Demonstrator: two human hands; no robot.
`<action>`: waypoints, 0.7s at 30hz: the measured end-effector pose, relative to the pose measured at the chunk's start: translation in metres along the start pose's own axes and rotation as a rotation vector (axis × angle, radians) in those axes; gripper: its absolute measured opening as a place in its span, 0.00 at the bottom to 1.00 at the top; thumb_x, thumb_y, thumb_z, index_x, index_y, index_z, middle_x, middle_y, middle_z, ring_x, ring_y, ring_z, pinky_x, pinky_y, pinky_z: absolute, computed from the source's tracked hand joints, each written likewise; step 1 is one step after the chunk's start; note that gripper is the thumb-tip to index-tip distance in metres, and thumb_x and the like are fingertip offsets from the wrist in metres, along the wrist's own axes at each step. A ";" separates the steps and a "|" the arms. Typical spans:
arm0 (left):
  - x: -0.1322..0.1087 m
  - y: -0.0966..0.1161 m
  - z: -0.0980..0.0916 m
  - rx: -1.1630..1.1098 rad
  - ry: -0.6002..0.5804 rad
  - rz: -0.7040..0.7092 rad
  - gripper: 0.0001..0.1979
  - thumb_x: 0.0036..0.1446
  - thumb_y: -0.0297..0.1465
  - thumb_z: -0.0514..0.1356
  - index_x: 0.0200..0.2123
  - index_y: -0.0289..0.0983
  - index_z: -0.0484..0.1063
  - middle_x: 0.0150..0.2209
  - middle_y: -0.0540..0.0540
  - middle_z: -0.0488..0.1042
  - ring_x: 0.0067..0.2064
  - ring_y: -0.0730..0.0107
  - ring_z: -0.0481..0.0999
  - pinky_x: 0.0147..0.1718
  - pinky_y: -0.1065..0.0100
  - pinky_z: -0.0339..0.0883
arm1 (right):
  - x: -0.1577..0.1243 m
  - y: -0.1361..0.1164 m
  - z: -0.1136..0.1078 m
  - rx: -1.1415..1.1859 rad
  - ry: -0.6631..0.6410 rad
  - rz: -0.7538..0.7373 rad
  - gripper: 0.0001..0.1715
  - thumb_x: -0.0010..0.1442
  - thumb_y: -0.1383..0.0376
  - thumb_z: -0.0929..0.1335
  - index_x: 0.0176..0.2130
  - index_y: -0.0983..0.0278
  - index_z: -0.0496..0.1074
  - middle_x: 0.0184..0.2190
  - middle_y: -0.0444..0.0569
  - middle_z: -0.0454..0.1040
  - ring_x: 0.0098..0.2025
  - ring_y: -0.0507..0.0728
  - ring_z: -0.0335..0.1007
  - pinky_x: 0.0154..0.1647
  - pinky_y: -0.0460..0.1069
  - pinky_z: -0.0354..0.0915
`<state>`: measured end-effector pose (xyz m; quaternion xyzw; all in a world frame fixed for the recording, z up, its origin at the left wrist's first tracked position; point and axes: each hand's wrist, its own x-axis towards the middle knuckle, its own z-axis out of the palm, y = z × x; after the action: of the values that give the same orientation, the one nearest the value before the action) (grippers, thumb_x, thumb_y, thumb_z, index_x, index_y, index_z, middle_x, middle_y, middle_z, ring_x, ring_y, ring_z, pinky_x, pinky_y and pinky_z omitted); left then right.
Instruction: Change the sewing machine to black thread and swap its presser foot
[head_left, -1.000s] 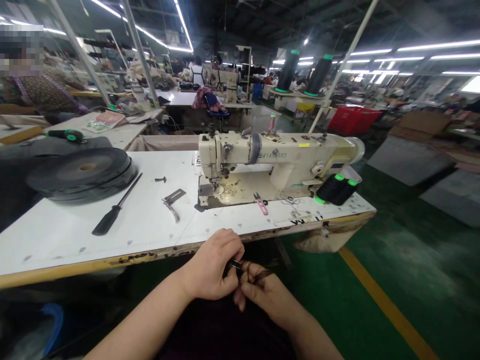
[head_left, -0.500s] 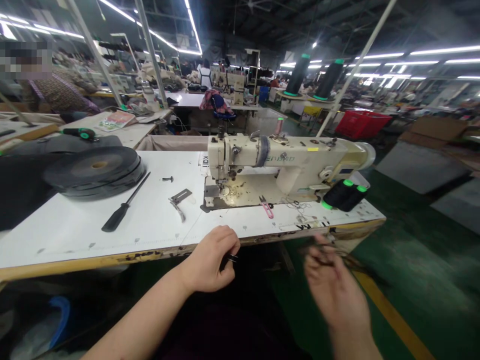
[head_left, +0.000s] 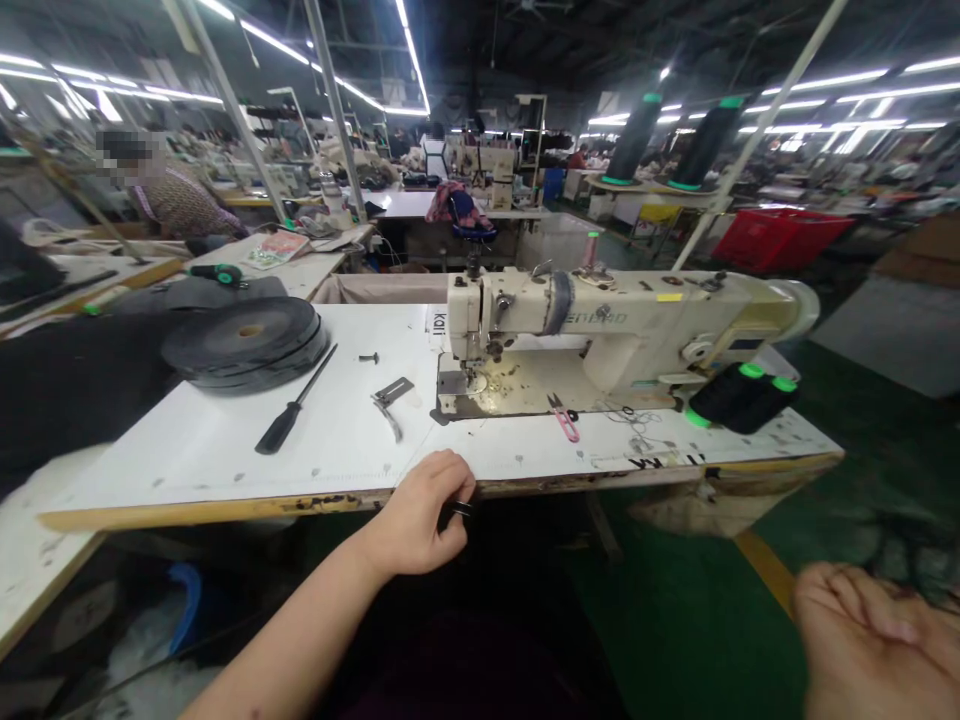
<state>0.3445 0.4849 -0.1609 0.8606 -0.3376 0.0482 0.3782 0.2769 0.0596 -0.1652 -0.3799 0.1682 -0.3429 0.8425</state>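
My left hand [head_left: 427, 512] is closed in front of the table edge, around a small dark tool with thin tips [head_left: 460, 508], mostly hidden by the fingers. At the lower right, my right hand [head_left: 877, 630] is palm up with its fingers curled, partly cut off by the frame. Dark loose threads [head_left: 904, 550] trail just beyond its fingers, blurred. The sewing machine [head_left: 600, 320] stands on the white table [head_left: 360, 455]. Pink thread snips [head_left: 564, 420] lie before its bed. A metal folder attachment [head_left: 393, 398] and a screwdriver [head_left: 292, 410] lie to the left.
A roll of black tape [head_left: 244, 345] sits at the table's left. Two black thread cones [head_left: 739, 395] lie at the machine's right end. A red crate [head_left: 776, 238] stands behind on the green floor. Another person [head_left: 176, 205] is seated at the far left.
My right hand has swung away to the lower right with the dark threads, past the table's end. My left hand stays closed at the edge. The view has turned slightly left.
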 end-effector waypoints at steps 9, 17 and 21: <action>0.019 0.036 0.028 -0.090 -0.093 0.180 0.17 0.40 0.21 0.55 0.34 0.42 0.55 0.35 0.47 0.66 0.38 0.60 0.64 0.42 0.57 0.61 | -0.131 0.109 0.072 -0.385 -1.003 0.695 0.33 0.61 0.46 0.73 0.53 0.67 0.74 0.27 0.47 0.73 0.27 0.53 0.68 0.30 0.49 0.61; 0.000 -0.002 -0.001 -0.011 0.035 -0.019 0.14 0.43 0.20 0.54 0.33 0.42 0.57 0.33 0.48 0.62 0.37 0.61 0.62 0.36 0.60 0.59 | -0.017 -0.004 -0.008 0.017 -0.145 -0.023 0.14 0.61 0.74 0.70 0.39 0.55 0.79 0.18 0.36 0.53 0.15 0.44 0.47 0.18 0.42 0.49; 0.006 0.001 0.003 -0.037 0.036 0.010 0.15 0.43 0.20 0.54 0.33 0.41 0.57 0.33 0.49 0.63 0.37 0.61 0.63 0.37 0.60 0.59 | -0.023 -0.009 0.009 0.161 -0.054 -0.063 0.17 0.63 0.76 0.67 0.44 0.59 0.79 0.21 0.38 0.59 0.17 0.46 0.52 0.19 0.45 0.58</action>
<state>0.3478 0.4796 -0.1602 0.8508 -0.3359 0.0593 0.3998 0.2618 0.0763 -0.1522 -0.3253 0.1055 -0.3712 0.8633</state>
